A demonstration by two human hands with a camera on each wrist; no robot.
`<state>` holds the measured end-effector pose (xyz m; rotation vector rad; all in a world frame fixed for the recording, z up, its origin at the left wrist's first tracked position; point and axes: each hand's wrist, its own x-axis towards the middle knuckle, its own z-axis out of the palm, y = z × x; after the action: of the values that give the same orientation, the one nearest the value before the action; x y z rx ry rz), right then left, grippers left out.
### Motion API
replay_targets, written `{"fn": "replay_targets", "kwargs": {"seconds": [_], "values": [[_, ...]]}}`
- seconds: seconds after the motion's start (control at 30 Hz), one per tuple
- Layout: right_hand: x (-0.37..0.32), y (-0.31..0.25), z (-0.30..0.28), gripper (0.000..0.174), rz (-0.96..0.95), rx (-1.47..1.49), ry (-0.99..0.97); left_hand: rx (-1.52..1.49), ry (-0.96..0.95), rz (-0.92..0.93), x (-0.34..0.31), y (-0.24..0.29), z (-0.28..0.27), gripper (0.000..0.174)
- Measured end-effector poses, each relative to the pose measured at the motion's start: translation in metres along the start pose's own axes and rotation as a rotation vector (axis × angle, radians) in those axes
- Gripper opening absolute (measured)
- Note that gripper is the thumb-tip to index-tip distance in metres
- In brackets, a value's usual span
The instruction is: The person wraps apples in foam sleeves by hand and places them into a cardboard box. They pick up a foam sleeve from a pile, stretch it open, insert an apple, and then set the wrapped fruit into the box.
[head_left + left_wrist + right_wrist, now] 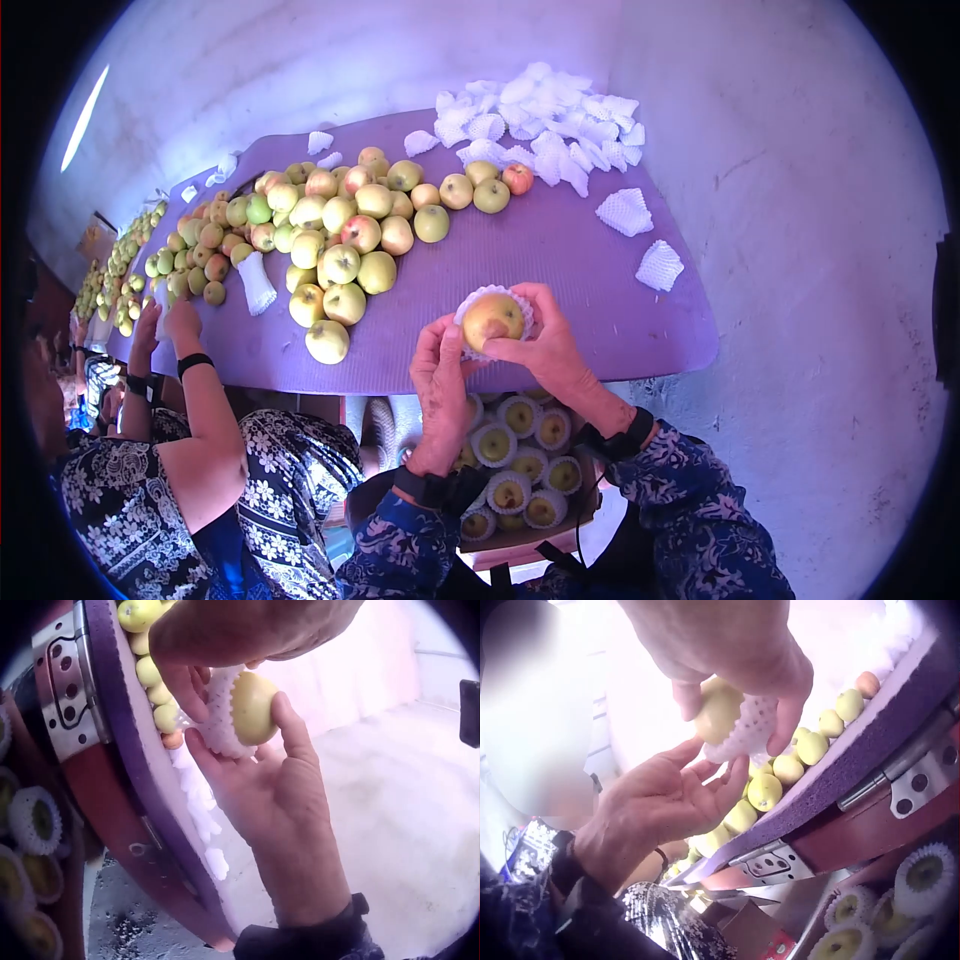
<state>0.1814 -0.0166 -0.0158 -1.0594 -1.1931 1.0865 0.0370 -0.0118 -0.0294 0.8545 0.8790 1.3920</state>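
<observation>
A yellow apple (493, 318) with a brownish patch sits partly inside a white foam net (462, 306), above the table's front edge. My left hand (440, 378) grips its left side; my right hand (552, 348) holds the other side, thumb across the front. Seen in the left wrist view, the apple (256, 709) bulges out of the net (220, 712) between my left hand (255, 631) above and my right hand (281, 791) below. From the right wrist, the apple (718, 712) and net (751, 731) show between my right hand (727, 645) and left hand (656, 806).
Loose apples (340, 263) are heaped on the purple table (520, 250). White foam nets (540, 115) pile at its back right, with two (625, 212) apart. Below my hands, a box (520, 545) holds netted apples (508, 494). Another person (205, 450) works at the left.
</observation>
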Motion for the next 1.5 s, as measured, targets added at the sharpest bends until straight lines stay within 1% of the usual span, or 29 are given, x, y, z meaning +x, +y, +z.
{"fn": "replay_targets", "kwargs": {"seconds": [0.07, 0.13, 0.23, 0.27, 0.33, 0.47, 0.57, 0.63, 0.67, 0.7, 0.73, 0.83, 0.93, 1.03, 1.07, 1.13, 1.27, 1.37, 1.47, 1.5], "values": [[0.001, 0.003, -0.001, 0.065, -0.009, 0.031, -0.005, 0.065, -0.011, 0.057, -0.001, -0.001, -0.004, 0.026], [0.000, 0.001, 0.000, 0.063, 0.031, 0.093, 0.003, 0.144, -0.027, 0.099, 0.001, 0.003, -0.006, 0.024], [0.000, -0.001, 0.001, 0.062, 0.031, 0.119, 0.000, 0.408, 0.030, 0.258, -0.001, 0.011, -0.002, 0.020], [0.000, -0.001, 0.000, 0.062, 0.024, 0.115, -0.001, 0.481, 0.043, 0.273, -0.002, 0.014, -0.001, 0.019], [-0.005, -0.009, 0.000, 0.063, -0.002, -0.037, 0.034, 0.629, 0.063, 0.289, -0.005, 0.016, 0.001, 0.018], [-0.007, -0.010, 0.000, 0.064, -0.088, -0.330, 0.081, 0.569, 0.075, 0.259, -0.007, 0.017, -0.001, 0.016], [-0.009, -0.011, 0.001, 0.066, -0.053, -0.410, 0.087, 0.545, 0.038, 0.223, -0.009, 0.018, -0.002, 0.016], [-0.007, -0.006, -0.001, 0.066, -0.030, -0.280, 0.061, 0.518, 0.015, 0.180, -0.011, 0.022, -0.001, 0.015], [-0.006, -0.004, -0.001, 0.067, -0.018, -0.213, 0.045, 0.461, -0.028, 0.132, -0.008, 0.019, -0.005, 0.018], [-0.004, -0.004, -0.003, 0.067, -0.018, -0.232, 0.037, 0.404, -0.071, 0.087, -0.003, 0.018, -0.010, 0.020], [-0.003, -0.004, -0.004, 0.068, -0.018, -0.252, 0.031, 0.347, -0.116, 0.041, 0.000, 0.017, -0.014, 0.023], [-0.001, -0.003, -0.006, 0.068, -0.070, -0.308, 0.031, 0.361, -0.064, -0.099, 0.000, 0.033, -0.012, 0.045], [-0.002, -0.008, -0.003, 0.069, -0.093, -0.314, -0.012, 0.194, -0.173, -0.341, -0.001, 0.041, -0.017, 0.066], [-0.007, -0.020, 0.003, 0.073, -0.068, -0.306, -0.126, -0.027, -0.307, -0.432, 0.003, 0.035, -0.017, 0.067], [-0.008, -0.021, 0.005, 0.076, -0.057, -0.304, -0.173, -0.075, -0.300, -0.424, 0.004, 0.029, -0.016, 0.066], [-0.009, -0.016, 0.010, 0.084, -0.159, -0.370, -0.229, -0.174, -0.284, -0.409, 0.004, 0.018, -0.016, 0.064], [-0.003, -0.015, 0.007, 0.097, -0.340, -0.482, -0.367, -0.281, -0.281, -0.464, 0.006, 0.021, -0.020, 0.061], [-0.001, -0.019, 0.003, 0.102, -0.395, -0.541, -0.349, -0.337, -0.268, -0.508, 0.006, 0.021, -0.024, 0.059], [-0.005, -0.026, 0.004, 0.109, -0.361, -0.643, -0.393, -0.357, -0.271, -0.528, 0.005, 0.020, -0.024, 0.058], [-0.006, -0.024, 0.005, 0.108, -0.373, -0.675, -0.391, -0.350, -0.288, -0.519, 0.006, 0.018, -0.025, 0.059]]}}
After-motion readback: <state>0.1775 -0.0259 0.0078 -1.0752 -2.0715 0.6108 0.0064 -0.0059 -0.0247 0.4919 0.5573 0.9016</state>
